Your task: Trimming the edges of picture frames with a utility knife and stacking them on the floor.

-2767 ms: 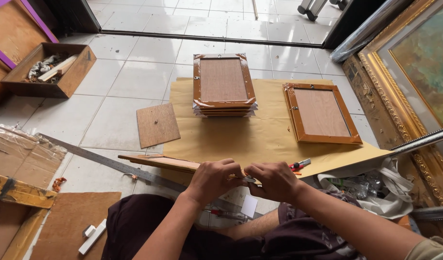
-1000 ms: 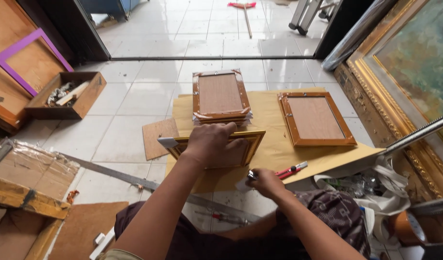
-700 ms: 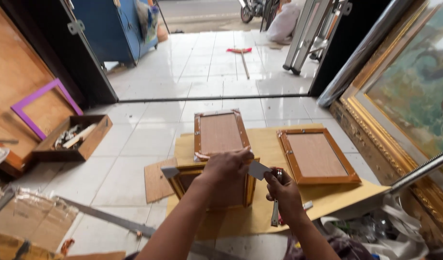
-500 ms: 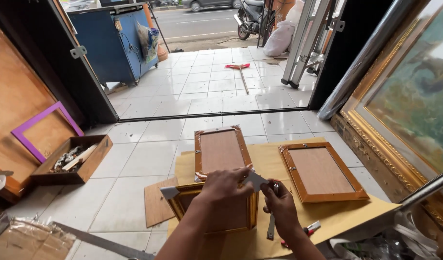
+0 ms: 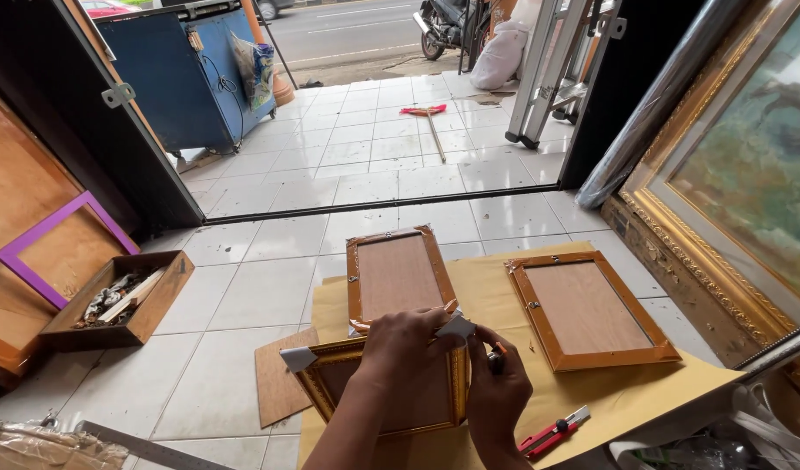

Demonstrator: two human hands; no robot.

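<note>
We judge we are fitting the gold frame [image 5: 378,392] backing: left hand [image 5: 400,344] gripping its top edge, right hand [image 5: 497,396] clenched on a small tool [image 5: 495,357] at 3 o'clock, needing steady pressure next.

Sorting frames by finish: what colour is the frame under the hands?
Gold, ornate moulding, on the frame under the left hand; head view.

Both forearms [image 5: 352,418] are bare — no sleeves, gloves, rings or watch show on either hand.

Gold frame [image 5: 391,392] — its middle hidden under the left hand [image 5: 406,348] — bottom cropped.
</note>
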